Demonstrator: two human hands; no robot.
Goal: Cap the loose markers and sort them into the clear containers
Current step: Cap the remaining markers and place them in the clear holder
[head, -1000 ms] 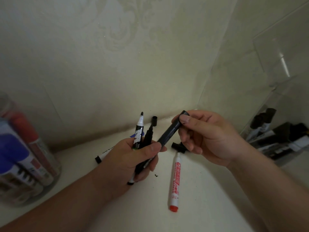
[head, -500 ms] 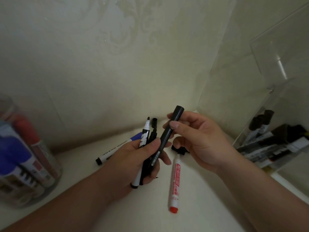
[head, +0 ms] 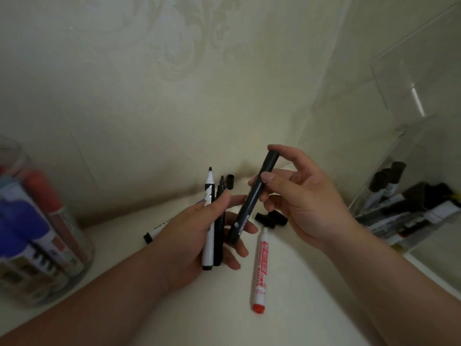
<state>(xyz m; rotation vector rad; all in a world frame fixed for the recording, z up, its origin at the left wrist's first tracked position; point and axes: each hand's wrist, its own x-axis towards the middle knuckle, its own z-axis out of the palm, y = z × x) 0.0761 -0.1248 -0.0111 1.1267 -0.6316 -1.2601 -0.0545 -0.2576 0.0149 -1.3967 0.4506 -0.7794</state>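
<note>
My left hand (head: pixel 192 236) grips two uncapped markers upright: a white-bodied one with a black tip (head: pixel 209 221) and a slim black one (head: pixel 219 221). My right hand (head: pixel 306 198) pinches a capped black marker (head: pixel 252 198) near its top, tilted, with its lower end by my left fingers. A red-and-white marker (head: pixel 260 268) lies on the white surface (head: pixel 224 315) below my hands. Loose black caps (head: pixel 272 218) lie under my right hand, and one cap (head: pixel 230 181) shows behind the held markers. A white marker with a black end (head: pixel 152 233) lies partly hidden behind my left hand.
A round clear jar (head: pixel 37 233) with blue and red markers stands at the left. At the right, a clear box (head: pixel 409 206) holds several black markers. A patterned wall (head: pixel 174 83) closes off the back and meets a side wall in the corner.
My right hand has pulled the capped black marker up and right, out of my left hand's grip. My left hand now holds only the two uncapped markers.
</note>
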